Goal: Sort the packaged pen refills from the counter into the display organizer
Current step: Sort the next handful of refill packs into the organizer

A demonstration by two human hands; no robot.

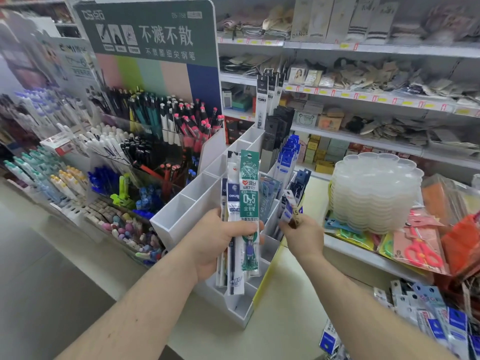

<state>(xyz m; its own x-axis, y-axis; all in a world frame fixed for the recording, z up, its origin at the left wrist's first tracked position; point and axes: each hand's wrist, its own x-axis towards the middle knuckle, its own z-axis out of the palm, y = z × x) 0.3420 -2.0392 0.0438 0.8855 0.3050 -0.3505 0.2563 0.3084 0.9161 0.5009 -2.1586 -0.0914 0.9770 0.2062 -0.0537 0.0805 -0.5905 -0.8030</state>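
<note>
Left hand: wrapped around a fanned bundle of refill packs, held upright and face-out, probably so each label reads at a glance before sorting.
Front of bundle: green pack on top, a dark blue-labelled pack just behind it.
Right hand: pinching a single pack by its lower end, tilted toward the organizer's right-hand slots; seemingly mid-placement, though the exact target slot cannot be told.
Display organizer: white, stepped compartments rising toward the back; left column bare, likely waiting for stock.
Filled slots: blue-headed packs and black packs standing upright in the rear right compartments, grouped by kind.
Counter supply: loose packs heaped at lower right, well apart from the organizer, not yet sorted.
Counter: pale surface bearing the organizer.
Neighbours: stacked clear trays just right of the organizer; pen display to its left.
Progress: partly done, judging by the heap and bundle remaining.
</note>
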